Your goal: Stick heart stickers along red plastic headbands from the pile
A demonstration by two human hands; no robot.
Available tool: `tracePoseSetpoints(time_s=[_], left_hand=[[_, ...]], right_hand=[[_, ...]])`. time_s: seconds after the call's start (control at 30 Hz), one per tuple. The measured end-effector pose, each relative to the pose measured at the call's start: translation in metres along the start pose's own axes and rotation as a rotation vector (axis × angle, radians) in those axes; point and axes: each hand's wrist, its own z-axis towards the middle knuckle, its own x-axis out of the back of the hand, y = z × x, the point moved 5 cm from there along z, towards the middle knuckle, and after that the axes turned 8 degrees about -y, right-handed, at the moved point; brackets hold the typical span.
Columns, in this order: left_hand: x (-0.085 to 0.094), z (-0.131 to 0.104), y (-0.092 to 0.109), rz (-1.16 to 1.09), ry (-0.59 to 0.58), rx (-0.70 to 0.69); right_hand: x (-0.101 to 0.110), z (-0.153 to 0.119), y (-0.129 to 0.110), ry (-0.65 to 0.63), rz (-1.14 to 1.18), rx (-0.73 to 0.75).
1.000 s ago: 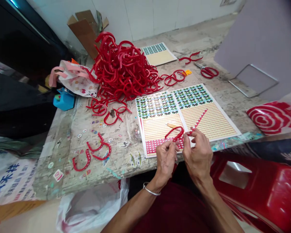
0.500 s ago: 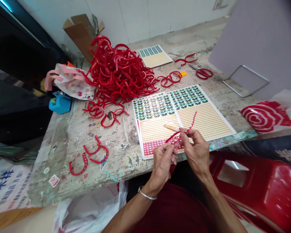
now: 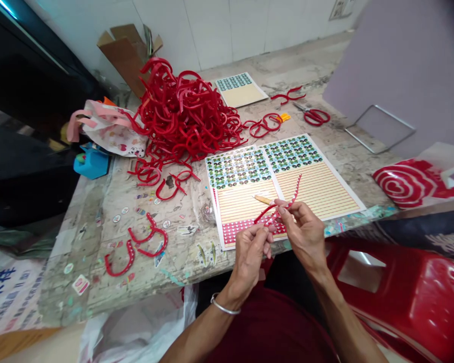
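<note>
My left hand (image 3: 251,247) is closed, its fingertips pinching one end of a thin red hairband (image 3: 264,214). My right hand (image 3: 302,227) is closed too, with thumb and forefinger on the hairband a little farther along. A narrow red strip with white triangular marks (image 3: 298,185) sticks up beyond the right fingers. A slim tool with a wooden handle (image 3: 263,199) pokes out leftward by the right fingertips; its grip is partly hidden. Beneath both hands lie sticker sheets (image 3: 245,199), printed with green-blue pictures, yellow striped rows and pink heart rows.
Red hairbands are heaped (image 3: 189,111) at the back. Several dotted hairbands (image 3: 119,262) lie front left. Red-handled scissors (image 3: 316,117) and another sheet (image 3: 244,93) are farther back. A blue container (image 3: 93,164) stands by the left edge, a metal frame (image 3: 378,131) at right.
Both hands keep their hold and shift slightly left in view with the hairband. The whole view drifts a little; nothing is let go.
</note>
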Motion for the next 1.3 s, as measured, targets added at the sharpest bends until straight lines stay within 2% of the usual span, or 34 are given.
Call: tracePoseSetpoints(time_s=[0.63, 0.77, 0.97, 1.3], left_hand=[[0.001, 0.0, 0.004, -0.012, -0.012, 0.036], [0.002, 0.002, 0.005, 0.032, -0.055, 0.069], [-0.001, 0.005, 0.009, 0.098, -0.197, 0.146], [-0.005, 0.009, 0.016, 0.058, -0.287, 0.163]], right_hand=[[0.003, 0.0, -0.005, -0.019, -0.089, 0.036], [0.003, -0.001, -0.01, -0.004, -0.157, 0.051], [0.004, -0.002, -0.017, -0.007, -0.167, 0.084], [0.002, -0.01, -0.025, -0.075, -0.217, 0.139]])
